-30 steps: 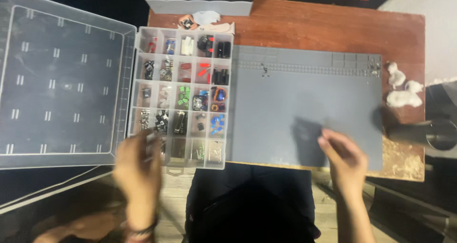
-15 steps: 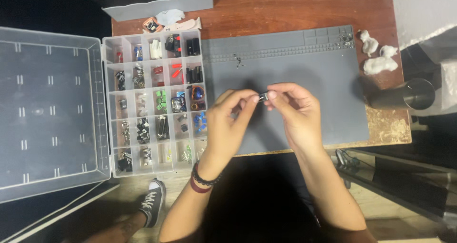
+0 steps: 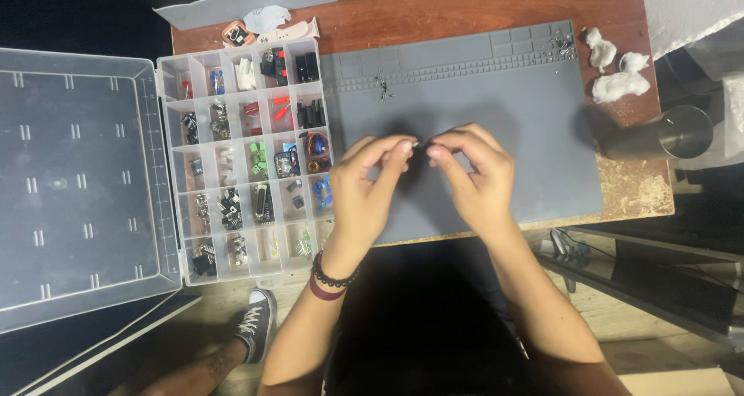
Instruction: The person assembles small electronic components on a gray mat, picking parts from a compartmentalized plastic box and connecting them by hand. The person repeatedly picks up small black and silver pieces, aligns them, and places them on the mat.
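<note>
two hands, left hand [image 3: 370, 185] and right hand [image 3: 474, 171], pinch one tiny part [image 3: 418, 144] over one grey mat [image 3: 504, 101].

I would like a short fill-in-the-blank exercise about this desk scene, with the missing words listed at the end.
1. Both hands, the left hand and the right hand, pinch a tiny part above the ____ work mat.
2. The clear parts organizer lies to the ____ of the mat.
3. The organizer's lid is ____.
4. The bracelets sit on the ____ wrist.

Missing words: grey; left; open; left
</note>
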